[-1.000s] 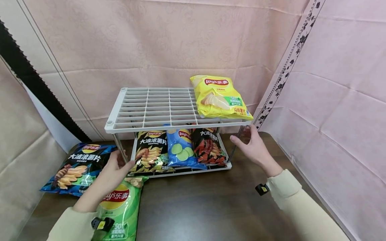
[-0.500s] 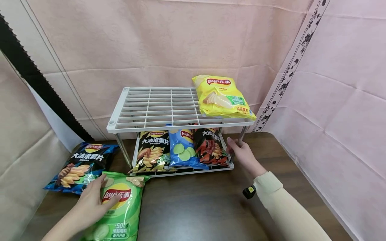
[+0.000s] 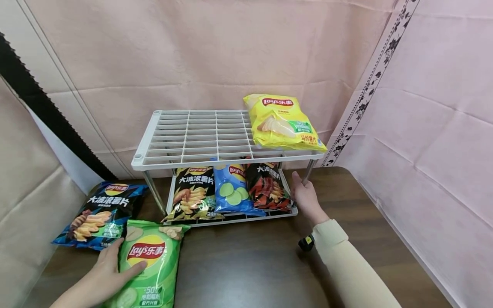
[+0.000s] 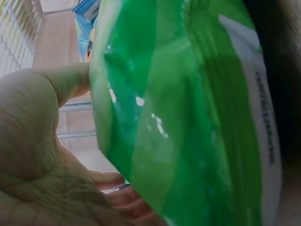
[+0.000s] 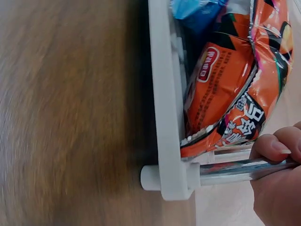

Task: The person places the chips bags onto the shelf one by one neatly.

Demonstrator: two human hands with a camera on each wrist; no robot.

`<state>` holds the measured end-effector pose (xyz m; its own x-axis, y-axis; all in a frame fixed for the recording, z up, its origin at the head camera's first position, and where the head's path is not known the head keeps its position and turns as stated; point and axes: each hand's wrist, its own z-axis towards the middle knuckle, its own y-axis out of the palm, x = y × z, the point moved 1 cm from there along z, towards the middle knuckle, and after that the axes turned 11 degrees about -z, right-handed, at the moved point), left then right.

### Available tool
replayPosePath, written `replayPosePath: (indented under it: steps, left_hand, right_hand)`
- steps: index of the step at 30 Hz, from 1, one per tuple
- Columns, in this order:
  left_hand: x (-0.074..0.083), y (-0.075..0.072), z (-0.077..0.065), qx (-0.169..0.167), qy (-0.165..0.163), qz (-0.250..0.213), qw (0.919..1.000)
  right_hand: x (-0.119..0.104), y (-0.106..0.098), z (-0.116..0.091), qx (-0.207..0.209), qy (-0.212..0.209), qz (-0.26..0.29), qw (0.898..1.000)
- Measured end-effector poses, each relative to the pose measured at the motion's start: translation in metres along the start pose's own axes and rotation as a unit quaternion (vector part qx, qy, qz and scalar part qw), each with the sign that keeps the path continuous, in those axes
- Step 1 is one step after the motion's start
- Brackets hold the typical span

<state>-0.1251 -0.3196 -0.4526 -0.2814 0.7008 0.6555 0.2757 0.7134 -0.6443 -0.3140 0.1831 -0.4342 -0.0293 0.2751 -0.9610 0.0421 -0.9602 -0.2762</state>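
My left hand (image 3: 101,274) holds the left side of a green Lay's chip bag (image 3: 158,270) on the table, with the thumb over its front. The left wrist view shows the thumb (image 4: 73,81) against the green bag (image 4: 160,117) and fingers reaching round its far side. A white two-tier rack (image 3: 144,145) stands at the back. My right hand (image 3: 308,200) grips its front right metal post (image 5: 225,172) between thumb and fingers. On the lower tier lie a black chip bag (image 3: 194,192), a blue one (image 3: 233,188) and a black-and-red one (image 3: 268,187).
A yellow chip bag (image 3: 285,124) lies on the right end of the rack's upper tier. Left of the rack, a dark blue chip bag (image 3: 101,216) rests on the brown table (image 3: 239,265). Pink cloth (image 3: 200,51) hangs behind and at the sides.
My left hand has left the rack's front left post and come down to the green bag. My right hand has slid lower on its post and now grips it.
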Motion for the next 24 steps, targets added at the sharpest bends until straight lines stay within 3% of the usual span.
replayPosePath:
  steps: [5, 10, 17, 20, 24]
  left_hand:
    - [-0.013, -0.003, 0.001, -0.045, -0.052, -0.026, 0.9973]
    - [-0.015, 0.001, 0.000, -0.072, -0.079, -0.079, 0.9911]
    - [-0.011, 0.007, -0.003, -0.069, -0.071, -0.149, 0.9839]
    - [-0.011, 0.007, -0.003, -0.067, -0.079, -0.143, 0.9843]
    - [-0.010, 0.007, 0.000, -0.054, -0.102, -0.083, 0.9898]
  right_hand:
    - [-0.017, 0.004, -0.009, -0.007, -0.021, -0.019, 1.000]
    - [-0.026, 0.001, -0.019, -0.003, -0.015, -0.022, 1.000]
    - [-0.024, 0.002, -0.019, -0.004, -0.020, -0.017, 1.000]
    - [-0.022, 0.002, -0.018, -0.006, -0.021, -0.016, 1.000]
    - [-0.021, 0.001, -0.016, -0.006, -0.021, -0.011, 1.000]
